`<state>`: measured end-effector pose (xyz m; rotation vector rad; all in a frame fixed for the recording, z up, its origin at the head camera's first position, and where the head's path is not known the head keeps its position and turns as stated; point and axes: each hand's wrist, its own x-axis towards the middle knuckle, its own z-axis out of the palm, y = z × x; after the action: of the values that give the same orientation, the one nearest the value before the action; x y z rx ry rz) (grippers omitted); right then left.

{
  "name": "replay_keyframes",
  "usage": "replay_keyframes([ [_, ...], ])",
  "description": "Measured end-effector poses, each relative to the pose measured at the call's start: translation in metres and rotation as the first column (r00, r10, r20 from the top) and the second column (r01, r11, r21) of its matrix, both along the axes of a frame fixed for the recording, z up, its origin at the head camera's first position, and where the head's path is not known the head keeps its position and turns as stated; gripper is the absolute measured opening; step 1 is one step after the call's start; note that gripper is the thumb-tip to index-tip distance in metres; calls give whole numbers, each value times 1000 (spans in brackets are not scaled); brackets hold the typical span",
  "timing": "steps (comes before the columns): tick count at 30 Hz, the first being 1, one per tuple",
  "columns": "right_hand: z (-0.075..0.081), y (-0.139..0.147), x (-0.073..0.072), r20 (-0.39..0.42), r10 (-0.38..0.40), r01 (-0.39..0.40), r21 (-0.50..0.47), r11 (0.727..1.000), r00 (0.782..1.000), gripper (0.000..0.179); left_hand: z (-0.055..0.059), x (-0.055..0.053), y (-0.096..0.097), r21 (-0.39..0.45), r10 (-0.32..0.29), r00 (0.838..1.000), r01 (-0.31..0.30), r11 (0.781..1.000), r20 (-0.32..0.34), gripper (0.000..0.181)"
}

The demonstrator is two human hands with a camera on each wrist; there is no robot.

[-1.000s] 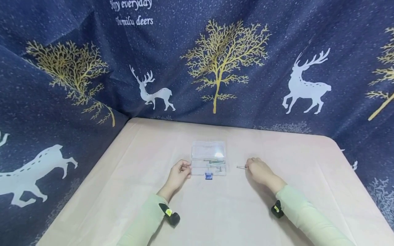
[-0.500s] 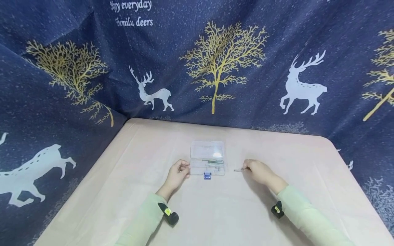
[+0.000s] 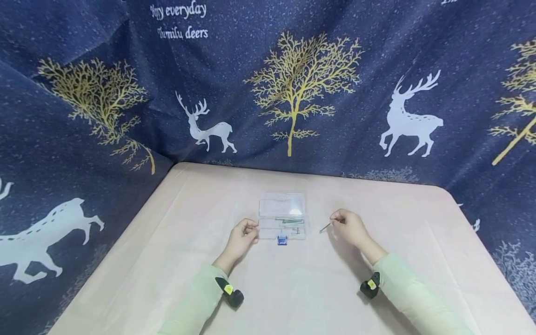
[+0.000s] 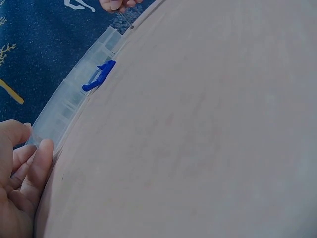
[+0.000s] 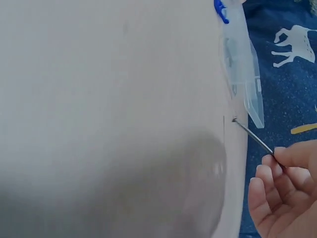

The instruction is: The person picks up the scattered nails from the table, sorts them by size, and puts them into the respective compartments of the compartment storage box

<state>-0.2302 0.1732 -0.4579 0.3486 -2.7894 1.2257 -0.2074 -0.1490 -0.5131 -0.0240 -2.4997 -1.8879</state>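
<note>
A clear plastic box (image 3: 268,222) lies with its lid (image 3: 281,204) folded back and a blue latch (image 3: 282,240) at its front. Long thin rods (image 3: 293,221), some greenish, lie in its rear part, and small pieces (image 3: 296,231) in the front right. My left hand (image 3: 241,238) holds the box's left end between thumb and fingers. Right of the box, my right hand (image 3: 349,228) pinches a thin metal nail (image 5: 255,138) by one end. The nail slants down to the left, its wider head close to the table; whether it touches is unclear.
A pale cloth covers the table (image 3: 268,288). Behind it and on the left hangs a dark blue curtain (image 3: 335,153) printed with deer and trees. A black wrist camera (image 3: 233,298) sits on each forearm.
My right hand has risen slightly and turned, tipping the nail from nearly level to a downward slant. Left hand and box stay in place; the view has shifted a little.
</note>
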Motion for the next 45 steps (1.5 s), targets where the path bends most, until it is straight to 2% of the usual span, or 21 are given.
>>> replay_keyframes([
  [3,-2,-4,-1,115,-48,64,-137,989,992,11,-1,1,-1,0,-3,1000,3,1000,-3,17],
  [5,-3,-7,-2,193,-53,98,-229,968,980,15,0,2,-1,9,-2,1000,2,1000,0,17],
  [7,-3,-11,-2,237,-52,124,-298,947,970,19,1,3,-1,13,-4,1000,4,1000,-1,16],
  [11,-1,-20,-2,257,-47,138,-350,927,965,21,10,6,1,9,-3,1000,3,1000,-9,16],
  [16,2,-33,-6,263,-54,155,-384,910,963,20,34,17,6,-11,-12,1000,11,1000,-20,17],
  [18,3,-38,-8,257,-51,152,-394,906,965,19,41,21,7,-14,-11,1000,11,1000,-22,17],
  [22,4,-45,-10,240,-35,134,-408,903,970,19,44,23,8,-10,-9,999,9,1000,-34,16],
  [25,4,-51,-10,233,-26,125,-424,897,972,18,43,23,9,-8,-11,999,11,1000,-36,15],
  [26,3,-52,-11,231,-23,123,-428,896,973,18,39,20,8,-13,-12,999,11,1000,-34,15],
  [32,1,-62,-14,227,-25,122,-426,896,974,16,4,2,1,-15,-6,1000,5,1000,-19,16],
  [33,1,-64,-14,227,-25,122,-423,898,974,16,2,1,0,-12,-5,1000,5,1000,-21,16],
  [40,0,-74,-14,189,3,78,-424,902,982,15,1,1,-1,-2,-14,999,14,1000,-36,15],
  [45,-4,-75,-13,208,63,30,-416,909,976,17,1,2,-1,0,-20,999,20,1000,-49,15],
])
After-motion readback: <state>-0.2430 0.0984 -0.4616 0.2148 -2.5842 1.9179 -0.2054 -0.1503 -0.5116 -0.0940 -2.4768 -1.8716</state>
